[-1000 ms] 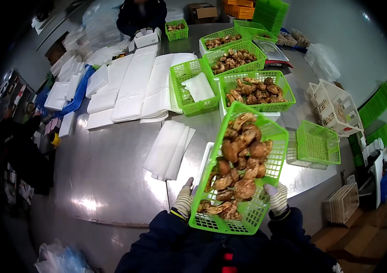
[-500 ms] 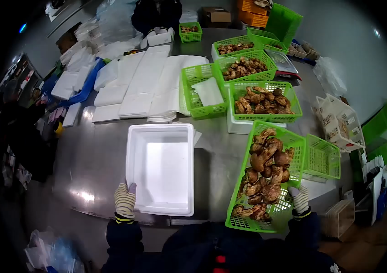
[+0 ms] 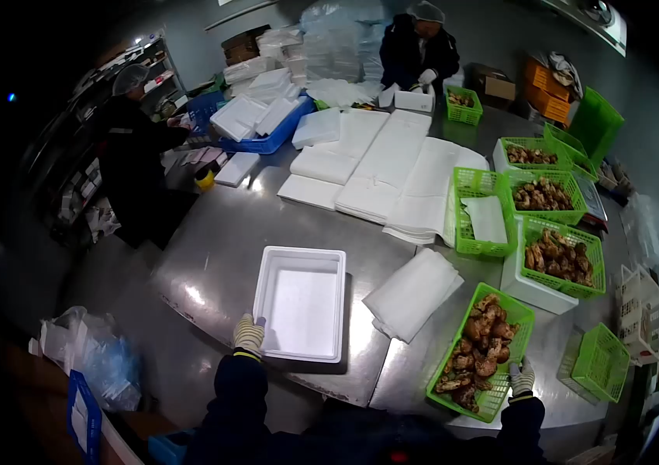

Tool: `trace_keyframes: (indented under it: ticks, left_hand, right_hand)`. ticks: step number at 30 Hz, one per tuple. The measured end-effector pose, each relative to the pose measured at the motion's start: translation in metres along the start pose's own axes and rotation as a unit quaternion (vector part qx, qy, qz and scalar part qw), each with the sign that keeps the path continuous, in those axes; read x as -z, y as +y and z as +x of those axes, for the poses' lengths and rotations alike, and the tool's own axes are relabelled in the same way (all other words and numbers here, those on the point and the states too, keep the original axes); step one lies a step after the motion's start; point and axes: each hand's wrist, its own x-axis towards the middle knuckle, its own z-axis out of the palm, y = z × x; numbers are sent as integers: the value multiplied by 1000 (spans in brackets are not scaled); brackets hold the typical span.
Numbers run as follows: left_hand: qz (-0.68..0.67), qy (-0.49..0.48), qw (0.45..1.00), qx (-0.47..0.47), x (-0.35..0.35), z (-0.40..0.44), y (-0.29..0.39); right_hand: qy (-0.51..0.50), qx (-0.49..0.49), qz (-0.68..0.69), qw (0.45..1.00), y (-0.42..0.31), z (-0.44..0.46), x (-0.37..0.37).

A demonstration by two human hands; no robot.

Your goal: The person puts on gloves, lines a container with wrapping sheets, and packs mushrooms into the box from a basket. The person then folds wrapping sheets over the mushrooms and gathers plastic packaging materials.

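An empty white foam box [image 3: 301,304] stands near the front edge of the metal table. My left hand [image 3: 250,334], in a striped glove, is closed on its lower left wall. To the right, a green basket of brown mushrooms [image 3: 481,353] rests at the table's front, turned at a slant. My right hand [image 3: 522,377], gloved too, grips the basket's right rim; part of its fingers is hidden. Between box and basket lie folded white sheets [image 3: 413,293].
Green baskets of mushrooms [image 3: 562,256] line the right side, beside an empty green basket [image 3: 602,363]. White sheet stacks [image 3: 384,167] and a blue crate [image 3: 279,138] lie farther back. One person [image 3: 420,50] works at the far end, another [image 3: 139,155] at the left.
The mushroom basket has gone from over the box to the right and down onto the table. My left hand let go of the basket and took the white box, which moved left. The view has swung left.
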Motion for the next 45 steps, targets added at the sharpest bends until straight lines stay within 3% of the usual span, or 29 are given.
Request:
trace_keyframes:
  ticks: [2,3,4,5,6,7,8,9,11,12,13,15,16,17,18,20,21,23,25,28,32,33,35,36,39,43,45]
  left_hand:
    - [28,-66,997,12,2,13,15]
    - [-32,-57,997,-38,-7,19,17]
    - [-183,-55,978,-78,-30,30,14]
    - [-120,-104,987,-22,-17,28,38]
    - [-174,-53,974,-133,-64,48,19]
    - [-254,-44,958,-127,-43,38,46]
    - [-282,26,944,-171,-38,36,54]
    - [-243,2,952,-186,-24,36,58]
    - [-252,11,938,-239,-4,20,45]
    - [-238,47,942,-233,-1,13,21]
    - [-210,33,957,-197,13,0,-2]
    - [-210,-39,971,-106,5,-21,-59]
    - [-246,-33,967,-53,10,-39,-92]
    - [-244,-70,967,10,13,-55,-115]
    - [-186,-14,982,14,11,-79,-139]
    - [-178,-93,971,128,26,-123,-172]
    - [-195,-128,956,178,44,-146,-181]
    - [-174,-147,953,198,24,-185,-227]
    - [-215,-85,942,245,35,-214,-250]
    - [-290,-94,905,296,44,-224,-292]
    - [-319,-23,909,266,47,-216,-359]
    - [-320,-8,909,266,56,-211,-380]
    - [-297,-10,909,292,81,-195,-442]
    - [-288,-29,900,325,83,-194,-455]
    - [-272,159,893,322,126,-211,-510]
    - [-291,217,849,384,177,-233,-558]
    - [-425,319,740,412,193,-247,-564]
  right_hand:
    - [123,26,-137,983,-51,-17,-7]
    - [182,43,-177,966,-65,-20,-14]
    - [178,90,-117,973,-80,-27,-26]
    - [165,137,-55,975,-93,-32,-41]
    - [171,172,-60,968,-109,-35,-65]
    - [165,209,-63,962,-132,-41,-99]
    - [78,244,44,966,-164,-58,-128]
    - [-13,188,217,958,-187,-76,-161]
    - [-181,152,179,955,-185,-65,-237]
    - [-210,187,4,960,-257,-114,-253]
    - [-248,193,121,942,-257,-126,-283]
    - [-367,132,170,905,-259,-143,-330]
    - [-405,151,67,899,-273,-164,-350]
    - [-456,167,53,873,-266,-170,-367]
    - [-481,197,97,849,-289,-216,-384]
    - [-560,188,131,796,-281,-249,-436]
    - [-615,154,112,765,-258,-240,-466]
    - [-676,74,143,719,-291,-301,-474]
    - [-725,76,37,683,-324,-341,-478]
    - [-794,183,45,578,-305,-388,-527]
    - [-862,79,-59,497,-311,-466,-581]
    - [-876,93,-82,466,-315,-488,-601]
    - [-868,146,-127,456,-336,-549,-626]
    - [-887,125,-110,432,-352,-579,-636]
    - [-910,157,-106,370,-372,-662,-677]
    - [-928,125,-107,333,-400,-754,-715]
    - [-932,43,-173,315,-414,-800,-736]
